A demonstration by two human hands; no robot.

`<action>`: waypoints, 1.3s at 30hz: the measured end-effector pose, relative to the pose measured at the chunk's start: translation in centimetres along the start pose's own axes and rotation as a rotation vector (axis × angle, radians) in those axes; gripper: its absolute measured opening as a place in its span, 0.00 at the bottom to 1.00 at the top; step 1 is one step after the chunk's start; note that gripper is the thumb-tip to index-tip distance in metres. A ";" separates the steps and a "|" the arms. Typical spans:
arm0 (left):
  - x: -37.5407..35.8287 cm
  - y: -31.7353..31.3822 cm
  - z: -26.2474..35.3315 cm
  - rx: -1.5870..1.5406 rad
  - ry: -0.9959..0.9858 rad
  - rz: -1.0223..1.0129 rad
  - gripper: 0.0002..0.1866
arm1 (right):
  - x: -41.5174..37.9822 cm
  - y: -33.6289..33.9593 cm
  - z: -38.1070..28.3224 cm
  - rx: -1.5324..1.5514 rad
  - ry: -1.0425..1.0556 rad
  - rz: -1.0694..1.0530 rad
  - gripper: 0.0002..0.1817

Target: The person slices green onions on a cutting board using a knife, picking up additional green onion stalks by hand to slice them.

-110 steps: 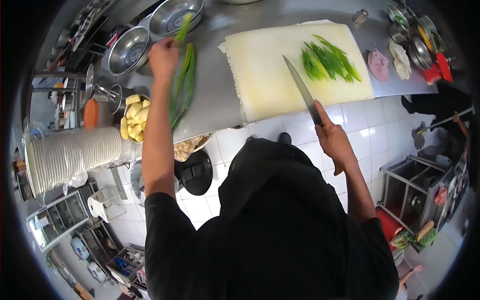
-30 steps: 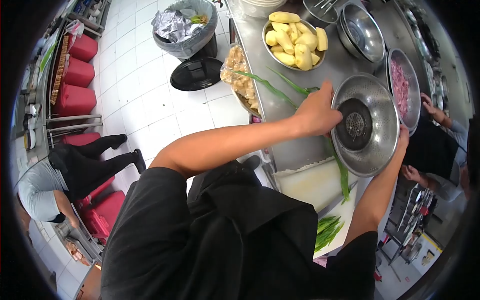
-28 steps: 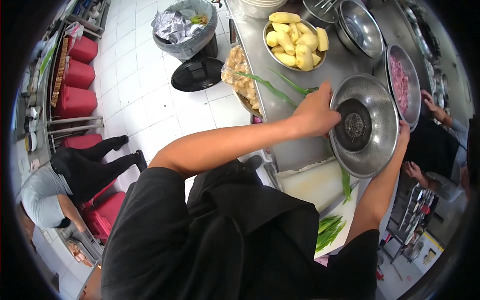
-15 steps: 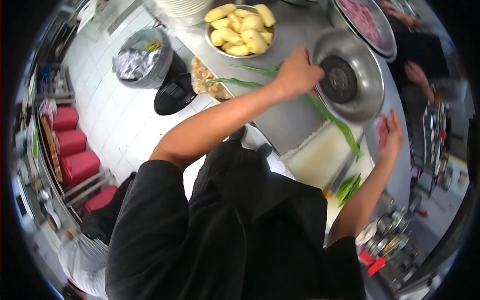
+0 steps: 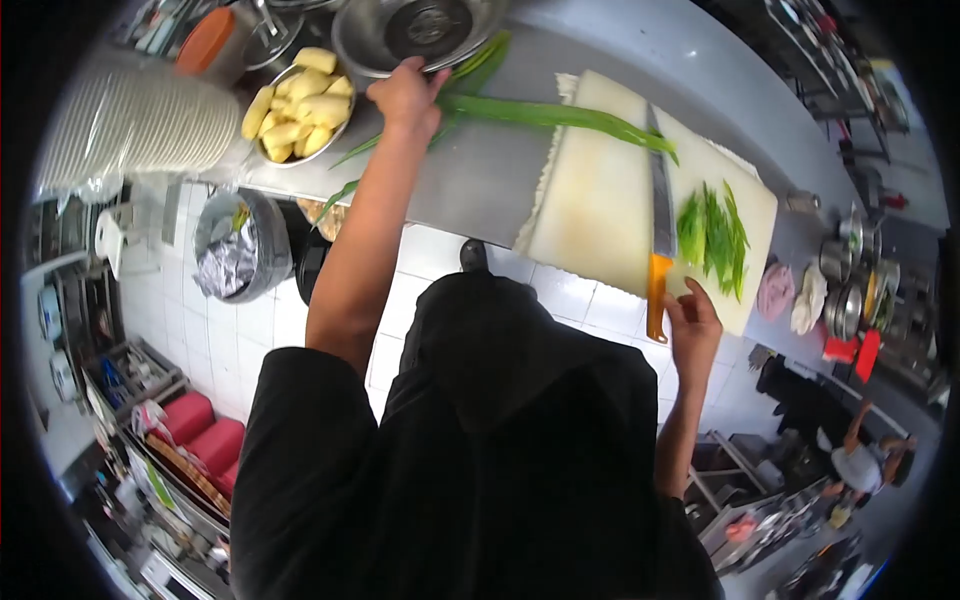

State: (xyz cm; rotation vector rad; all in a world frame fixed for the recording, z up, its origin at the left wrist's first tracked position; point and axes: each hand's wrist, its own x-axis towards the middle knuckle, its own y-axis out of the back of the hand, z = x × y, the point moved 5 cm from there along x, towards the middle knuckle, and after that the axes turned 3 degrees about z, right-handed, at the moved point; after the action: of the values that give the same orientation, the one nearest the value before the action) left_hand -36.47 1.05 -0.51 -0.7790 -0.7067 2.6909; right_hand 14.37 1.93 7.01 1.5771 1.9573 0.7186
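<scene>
My left hand [image 5: 405,102] reaches to the back of the counter, its fingers closed at the near rim of a steel bowl [image 5: 360,42]. Long green leaves [image 5: 560,114] run from beside that hand across the white cutting board [image 5: 590,200]. A knife with an orange handle [image 5: 657,295] lies on the board, its blade under the leaf tip. To its right is a pile of cut green leaves [image 5: 712,238]. Beside the knife handle, apart from it, my right hand [image 5: 694,322] hangs with fingers parted and nothing in them.
A bowl of peeled yellow-white pieces [image 5: 305,115] stands left of my left hand. Stacked white containers [image 5: 150,120] are farther left. Below the counter edge [image 5: 450,218] stands a lined bin [image 5: 240,245]. Folded cloths [image 5: 776,290] lie right of the board. Another person [image 5: 858,465] is at lower right.
The view has turned toward the board. The steel bowl has moved left along the counter with my left hand, off the board's side. My right hand has come down beside the knife handle.
</scene>
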 end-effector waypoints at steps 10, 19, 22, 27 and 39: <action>-19.8 -7.7 -5.8 1.026 -1.197 -0.536 0.30 | 0.3 -3.0 -1.1 -0.218 0.198 -0.053 0.39; -17.6 -10.1 -11.8 1.409 -1.216 -0.909 0.15 | -0.9 -3.1 -2.0 -0.148 0.067 -0.090 0.36; -17.7 -7.6 -10.3 1.330 -1.237 -0.965 0.13 | -2.5 -2.7 -0.1 0.026 0.011 -0.119 0.35; -19.2 -7.4 -9.6 1.274 -1.221 -1.084 0.12 | -4.5 -1.1 1.0 0.549 -0.338 -0.146 0.31; -27.8 -8.3 -13.9 1.222 -1.323 -1.128 0.13 | -6.7 4.9 2.7 0.774 -0.234 -0.083 0.25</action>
State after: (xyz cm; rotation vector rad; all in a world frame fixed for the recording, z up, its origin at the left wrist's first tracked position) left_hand -4.99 3.32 5.50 1.3306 0.3729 1.5983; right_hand 20.95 -3.55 8.92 1.8603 2.2227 -0.3080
